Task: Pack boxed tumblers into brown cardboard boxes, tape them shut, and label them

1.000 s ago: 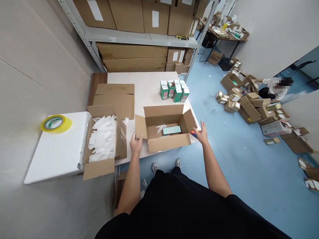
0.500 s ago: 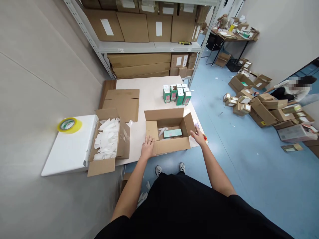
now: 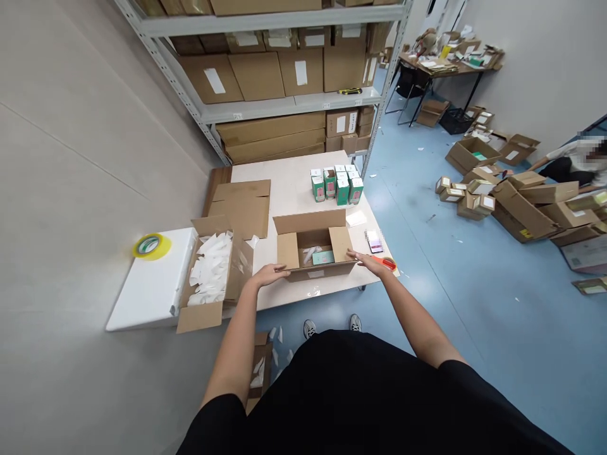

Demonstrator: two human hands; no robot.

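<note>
An open cardboard box [image 3: 313, 274] stands near the table's front edge. Its back flap is up, both side flaps lean inward, and the front flap shows almost edge-on. Inside lie a small green box [image 3: 323, 257] and crumpled white paper [image 3: 310, 253]. My left hand [image 3: 270, 275] touches the front left corner with fingers stretched out. At the front right corner, my right hand [image 3: 370, 261] also has its fingers extended against the cardboard. A roll of orange-red tape [image 3: 389, 263] is just beside my right wrist.
Several green-and-white boxes [image 3: 342, 193] stand at the table's back right. A carton of white paper [image 3: 211, 272] and yellow tape [image 3: 152, 246] sit left. Flattened cardboard [image 3: 241, 205] lies behind. Shelving [image 3: 284, 107] borders the back; a person sits among cartons [image 3: 521, 205] at right.
My hands have shifted to the box's front corners. The right side flap now leans inward, and the front flap has lifted from lying outward to edge-on. The view has tilted up slightly.
</note>
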